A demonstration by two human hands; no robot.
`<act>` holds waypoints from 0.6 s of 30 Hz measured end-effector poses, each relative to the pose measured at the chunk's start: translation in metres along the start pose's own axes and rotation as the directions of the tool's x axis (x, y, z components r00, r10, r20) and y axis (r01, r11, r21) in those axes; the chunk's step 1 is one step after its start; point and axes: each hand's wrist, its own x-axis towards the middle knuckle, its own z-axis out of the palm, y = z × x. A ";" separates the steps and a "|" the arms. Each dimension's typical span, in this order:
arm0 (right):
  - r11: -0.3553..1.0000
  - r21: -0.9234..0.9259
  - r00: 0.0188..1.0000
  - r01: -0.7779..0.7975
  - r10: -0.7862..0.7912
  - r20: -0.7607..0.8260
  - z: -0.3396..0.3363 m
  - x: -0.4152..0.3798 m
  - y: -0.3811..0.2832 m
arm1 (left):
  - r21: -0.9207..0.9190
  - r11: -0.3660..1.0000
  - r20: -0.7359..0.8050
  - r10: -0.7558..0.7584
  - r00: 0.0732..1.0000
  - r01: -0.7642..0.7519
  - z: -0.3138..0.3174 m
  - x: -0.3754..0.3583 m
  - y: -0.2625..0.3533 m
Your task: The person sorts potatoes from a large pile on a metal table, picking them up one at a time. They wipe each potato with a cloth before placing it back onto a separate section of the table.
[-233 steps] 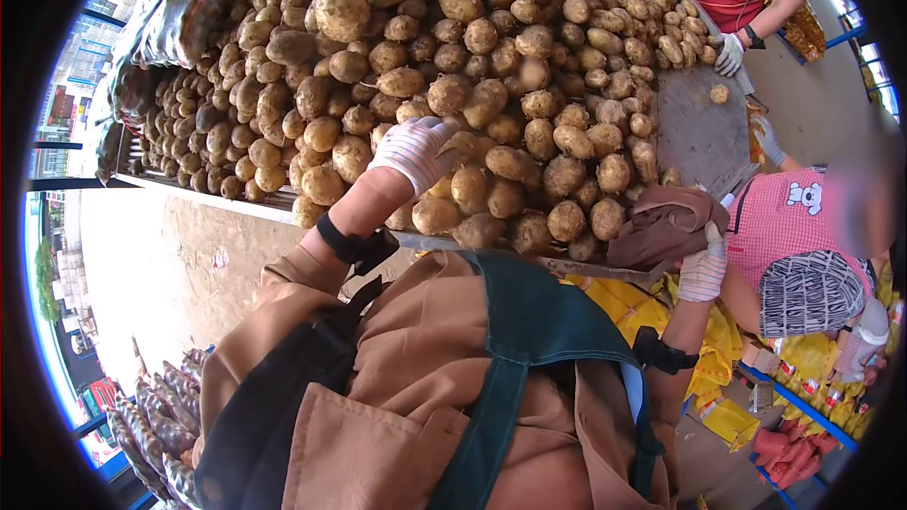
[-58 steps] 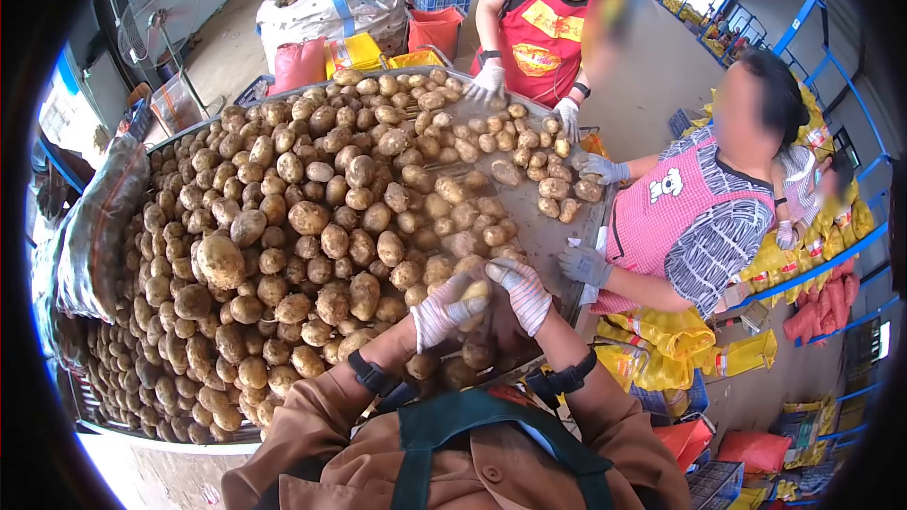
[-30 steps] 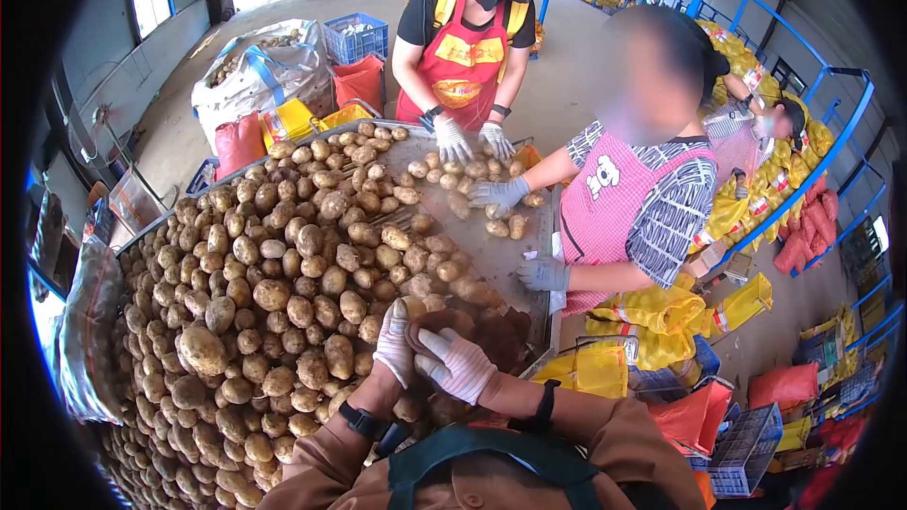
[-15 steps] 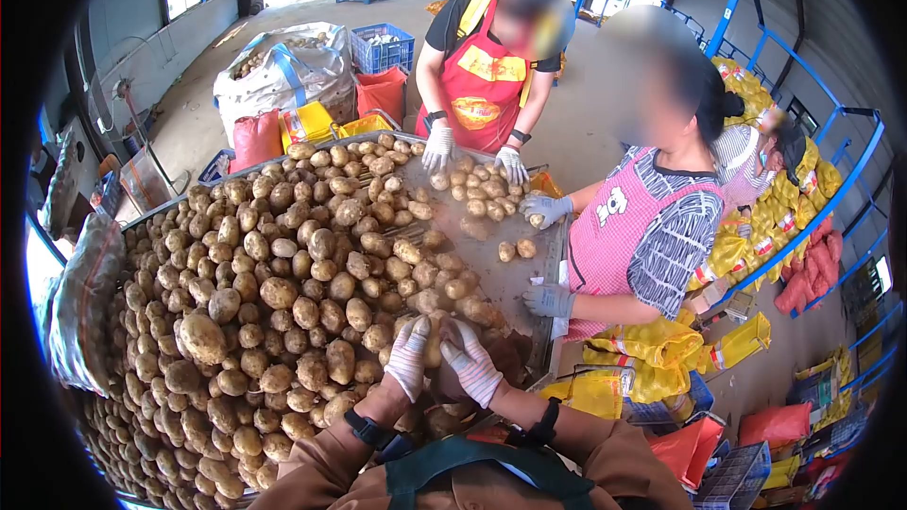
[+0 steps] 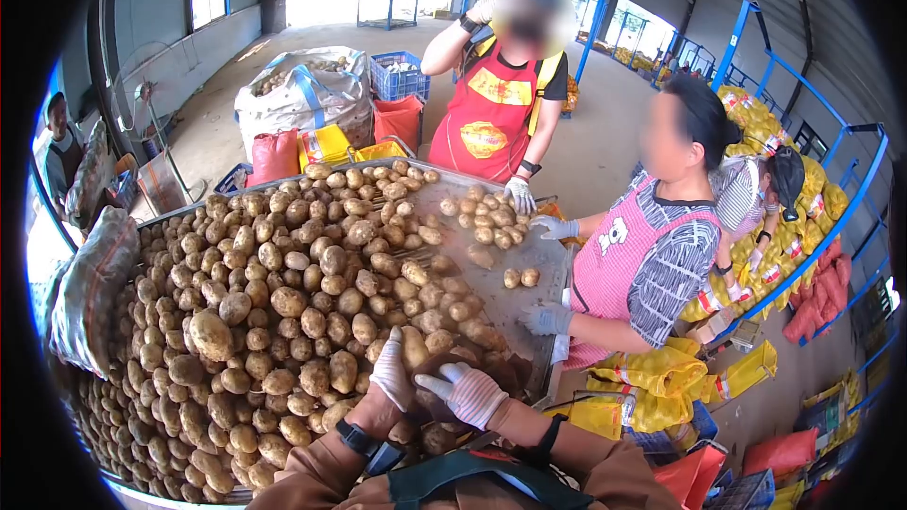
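My left hand (image 5: 391,375), in a white striped glove, is at the near edge of the potato heap. Its fingers lie along a pale potato (image 5: 414,348), which appears to rest in its grasp; the far side of the grip is hidden. To the right, my right hand (image 5: 469,394), gloved alike, has its thumb apart from its fingers, and I see nothing held in it. A dark brown surface (image 5: 505,370) lies just beyond the right hand; I cannot make out what it is. Loose potatoes (image 5: 312,293) surround the left hand.
Two co-workers stand across and to the right of the metal sorting table (image 5: 529,307), near a small potato group (image 5: 487,212). Yellow net bags (image 5: 652,373) and crates lie at right. A big white sack (image 5: 307,99) stands behind the table. Another person bends by stacked bags.
My hands have moved apart from around one potato. The co-worker in the red apron has raised one hand from the table to the head. The view has tilted up slightly.
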 end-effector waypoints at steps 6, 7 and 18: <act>0.994 -0.102 0.945 -0.024 -0.011 -0.328 -0.016 -0.028 0.032 | 0.047 0.922 -0.188 0.386 0.903 -0.384 -0.041 -0.014 0.010; 0.985 -0.169 0.939 -0.034 -0.026 -0.342 -0.015 -0.031 0.039 | 0.070 0.933 -0.147 0.361 0.921 -0.354 -0.042 -0.021 0.006; 0.977 -0.060 0.974 -0.207 0.211 0.081 -0.003 -0.088 0.054 | 0.099 0.977 -0.175 0.205 0.963 -0.190 -0.062 -0.006 -0.074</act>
